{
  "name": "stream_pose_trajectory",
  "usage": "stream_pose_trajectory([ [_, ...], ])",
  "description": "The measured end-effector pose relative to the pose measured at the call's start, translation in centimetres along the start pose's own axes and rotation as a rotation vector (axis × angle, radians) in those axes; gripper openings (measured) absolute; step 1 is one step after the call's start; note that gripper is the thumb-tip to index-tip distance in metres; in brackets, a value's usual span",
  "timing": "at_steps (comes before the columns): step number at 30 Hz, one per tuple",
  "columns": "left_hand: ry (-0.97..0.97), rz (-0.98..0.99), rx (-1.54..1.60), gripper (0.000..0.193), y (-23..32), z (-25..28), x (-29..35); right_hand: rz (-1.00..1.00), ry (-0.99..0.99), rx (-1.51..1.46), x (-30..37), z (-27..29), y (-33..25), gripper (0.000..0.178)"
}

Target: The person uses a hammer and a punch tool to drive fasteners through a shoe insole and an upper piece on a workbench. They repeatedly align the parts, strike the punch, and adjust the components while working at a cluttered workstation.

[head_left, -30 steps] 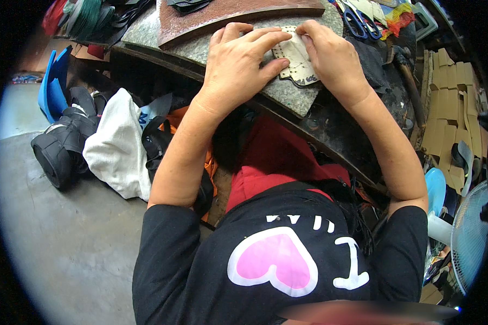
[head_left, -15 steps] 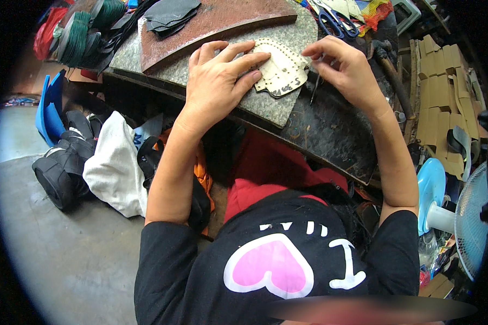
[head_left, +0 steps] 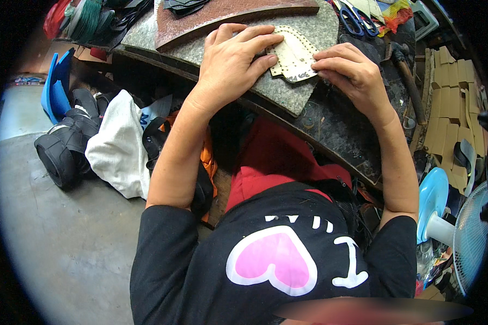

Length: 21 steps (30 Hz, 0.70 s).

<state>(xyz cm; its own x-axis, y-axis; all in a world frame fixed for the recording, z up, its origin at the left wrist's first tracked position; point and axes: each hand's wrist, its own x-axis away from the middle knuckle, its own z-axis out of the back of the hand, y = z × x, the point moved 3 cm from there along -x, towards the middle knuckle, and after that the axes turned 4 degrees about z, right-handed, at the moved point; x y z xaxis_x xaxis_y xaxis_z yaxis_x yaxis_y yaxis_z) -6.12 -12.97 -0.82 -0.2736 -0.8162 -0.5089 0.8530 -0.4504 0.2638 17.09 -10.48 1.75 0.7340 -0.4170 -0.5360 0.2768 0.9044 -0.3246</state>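
Note:
A cream pattern piece [head_left: 294, 57], rounded at the top and lined with small holes, lies on the grey speckled stone slab [head_left: 284, 97]. A thin dark edge shows under its near side. My left hand [head_left: 230, 65] rests on the pattern's left part, fingers spread and fingertips pressing it down. At its right edge, my right hand [head_left: 350, 70] has thumb and fingers pinched together; what is between them is hidden.
A curved reddish-brown board [head_left: 228, 24] lies on the slab, with black cut pieces [head_left: 184, 5] on it. Blue-handled scissors [head_left: 358, 21] and a hammer [head_left: 409, 81] lie to the right. Beyond stand cardboard pieces [head_left: 447, 103] and a fan [head_left: 472, 238].
My right hand has come down to the pattern's right edge; the slim dark tool seen at its fingers before no longer shows. My left hand stays on the pattern. The whole view has shifted slightly.

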Motion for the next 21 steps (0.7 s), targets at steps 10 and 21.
stream_pose_trajectory([
  [10, -0.113, -0.1, 0.032, 0.057, -0.3, 0.9, 0.1, -0.075, 0.033, -0.029, 0.3, -0.2, -0.1, 0.017],
  [21, -0.175, -0.097, -0.035, 0.069, 0.1, 1.1, 0.1, -0.136, 0.053, -0.026, 0.2, -0.3, -0.5, 0.012],
])
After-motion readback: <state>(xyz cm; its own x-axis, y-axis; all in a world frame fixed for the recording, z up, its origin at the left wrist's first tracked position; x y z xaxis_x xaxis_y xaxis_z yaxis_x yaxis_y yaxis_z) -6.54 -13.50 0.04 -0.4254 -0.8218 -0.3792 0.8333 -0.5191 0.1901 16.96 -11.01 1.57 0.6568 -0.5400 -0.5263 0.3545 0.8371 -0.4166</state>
